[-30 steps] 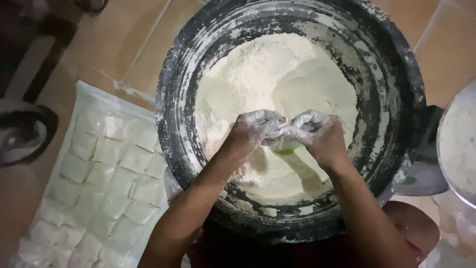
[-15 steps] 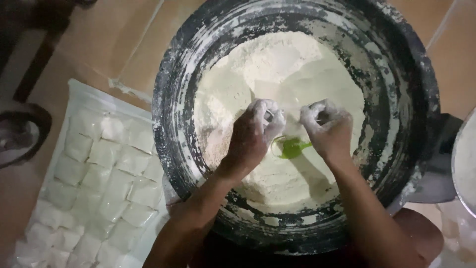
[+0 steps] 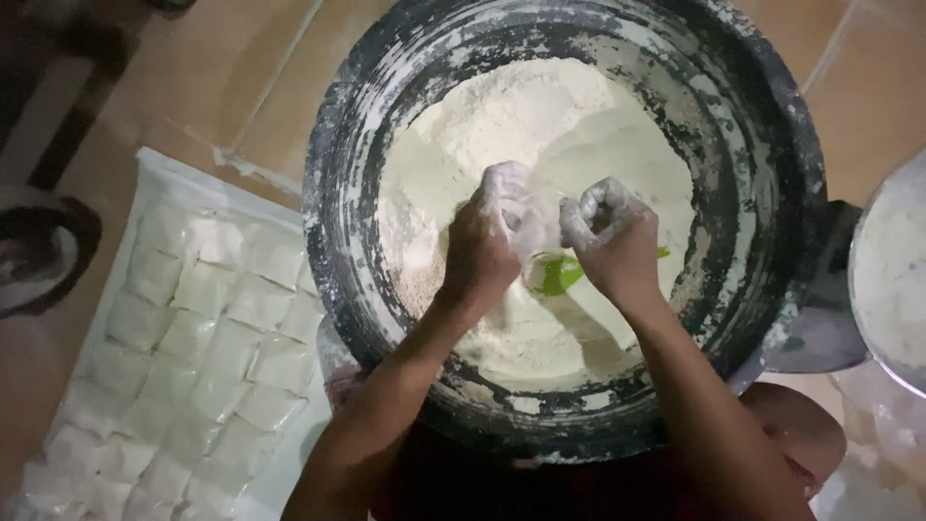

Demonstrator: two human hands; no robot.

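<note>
Head view, looking straight down. A large dark basin (image 3: 762, 145), its inner wall streaked white, sat on tan floor tiles (image 3: 193, 77). It held a mound of flour (image 3: 502, 125), heaped highest toward 12 o'clock and scooped lower toward 6.

Left hand (image 3: 487, 246): dusted white, fingers curled loosely inward over the flour near the basin's centre. It appeared to pinch some powder or a small lump, but what lay between the fingers could not be told. Right hand (image 3: 612, 236): also floured, closed into a fist just to the 3 o'clock side of the left, knuckles up; whether anything sat inside the fist could not be told. The two hands were near each other, not touching.

A small green scoop (image 3: 558, 275) lay in the flour just below and between the hands, at roughly 6 o'clock from the gap; neither hand held it.

Handling judgement: the flour looked loose, dry and light, prone to spilling and clinging to skin; best gathered from the low side with cupped fingers or with the scoop. The scoop looked stiff, light plastic, likely slippery under powder; best taken at the end that pointed toward 3 o'clock.

At 9 o'clock outside the basin, a white tray (image 3: 154, 174) carried rows of pale square dough pieces (image 3: 222, 338), side by side. At 3 o'clock, part of a round floured pan (image 3: 892, 270) showed.
</note>
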